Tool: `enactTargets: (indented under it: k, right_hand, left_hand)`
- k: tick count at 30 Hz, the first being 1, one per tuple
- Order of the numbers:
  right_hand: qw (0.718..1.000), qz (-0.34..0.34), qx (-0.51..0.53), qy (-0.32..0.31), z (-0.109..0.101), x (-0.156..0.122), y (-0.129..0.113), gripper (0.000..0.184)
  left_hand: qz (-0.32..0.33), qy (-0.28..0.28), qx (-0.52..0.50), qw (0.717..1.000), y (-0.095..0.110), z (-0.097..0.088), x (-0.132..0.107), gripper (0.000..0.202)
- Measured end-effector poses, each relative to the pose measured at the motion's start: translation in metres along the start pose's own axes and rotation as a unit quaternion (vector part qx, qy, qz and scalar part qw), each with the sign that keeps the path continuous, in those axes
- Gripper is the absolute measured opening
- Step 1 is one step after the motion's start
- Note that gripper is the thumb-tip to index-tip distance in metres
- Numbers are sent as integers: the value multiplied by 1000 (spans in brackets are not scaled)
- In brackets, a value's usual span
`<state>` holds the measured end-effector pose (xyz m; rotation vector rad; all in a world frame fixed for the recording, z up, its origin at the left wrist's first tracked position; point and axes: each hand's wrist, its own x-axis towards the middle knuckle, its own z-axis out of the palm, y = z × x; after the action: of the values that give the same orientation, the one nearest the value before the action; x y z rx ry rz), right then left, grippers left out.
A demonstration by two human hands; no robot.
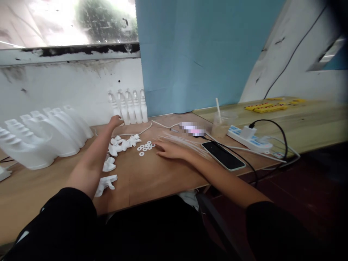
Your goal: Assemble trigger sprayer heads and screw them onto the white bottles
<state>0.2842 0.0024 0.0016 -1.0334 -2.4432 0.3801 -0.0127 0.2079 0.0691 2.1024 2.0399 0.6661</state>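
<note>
My left hand (116, 121) reaches far across the wooden table (152, 177) and touches the leftmost of several white spray heads (132, 106) that stand upright against the wall; its fingers are curled there. My right hand (170, 149) lies flat, fingers stretched, on a bundle of thin clear tubes (182, 142). Just left of it sit several small white washers (145, 147). Loose white trigger parts (123, 143) lie between my arms, and more trigger pieces (106, 182) lie nearer the table's front edge.
White plastic bottles (40, 136) lie in a row at the left. A black phone (223, 155), a plastic cup with a straw (221, 123) and a power strip with cables (248, 139) lie to the right. Yellow parts (265, 107) rest on a second table.
</note>
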Motion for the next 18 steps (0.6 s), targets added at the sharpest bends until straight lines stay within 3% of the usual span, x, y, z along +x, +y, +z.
enactTargets:
  k: [2,5,9,11,14,18]
  right_hand:
    - [1000,-7,-13,2,2,1,3,45]
    - [1000,-8,-24,-2,5,5,8,43]
    - [999,0,-47,-24,3,15,9,50]
    - [997,-2,-65,-49,-1,21,8,54]
    - [992,-26,-83,-97,-5,35,5,53]
    - [989,-44,-106,-97,0,54,2,35]
  left_hand:
    - [53,-3,-2,999,7,-12,-20,40]
    - [134,-6,-8,991,11,-28,-68,36]
    - [293,-17,18,956,3,-39,-146,38]
    - [317,-20,23,948,-3,-39,-175,38]
    - [312,-26,26,949,-14,-33,-195,38]
    - [340,-47,37,939,-26,-20,-192,42]
